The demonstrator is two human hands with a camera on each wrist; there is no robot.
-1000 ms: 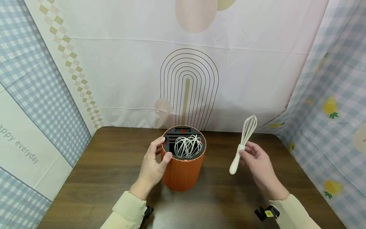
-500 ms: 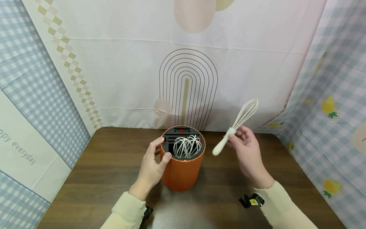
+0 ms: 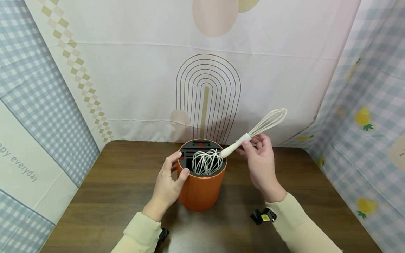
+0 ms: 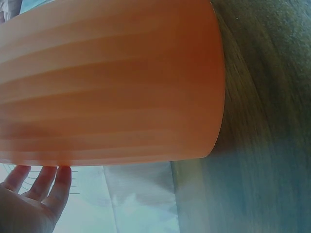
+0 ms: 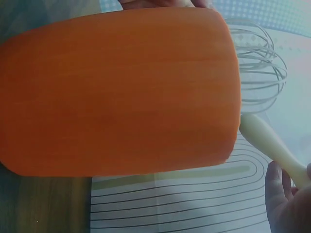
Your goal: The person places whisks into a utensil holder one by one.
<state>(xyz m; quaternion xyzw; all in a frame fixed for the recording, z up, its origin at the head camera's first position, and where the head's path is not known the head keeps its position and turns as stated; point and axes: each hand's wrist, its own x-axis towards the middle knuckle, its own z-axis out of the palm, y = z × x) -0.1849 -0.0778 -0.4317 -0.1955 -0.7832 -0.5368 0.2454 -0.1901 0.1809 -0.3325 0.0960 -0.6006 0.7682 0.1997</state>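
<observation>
An orange utensil holder [image 3: 199, 195] with a slotted black top [image 3: 190, 150] stands upright on the table. My left hand [image 3: 167, 184] holds it by the left of its rim, thumb at the front and fingers farther back; in the left wrist view those fingertips [image 4: 60, 177] meet its side. White wire whisk heads [image 3: 207, 162] stick up from the large front opening, their handles hidden inside. Between thumb and fingers, my right hand [image 3: 262, 167] pinches another white whisk [image 3: 235, 147]. Its wires point up and right, while the handle's end is at the holder's right rim, as the right wrist view also shows.
The brown wooden table [image 3: 126, 189] ends at the back against a pale patterned cloth [image 3: 142, 88]. Checked cloths hang on the left [image 3: 41, 88] and right [image 3: 345, 140]. Both sleeved wrists carry small black devices, the right one [image 3: 264, 216] close over the table.
My right hand has carried its whisk leftward and up to the holder, tilting it so the handle end points at the rim. The left hand and holder have stayed put.
</observation>
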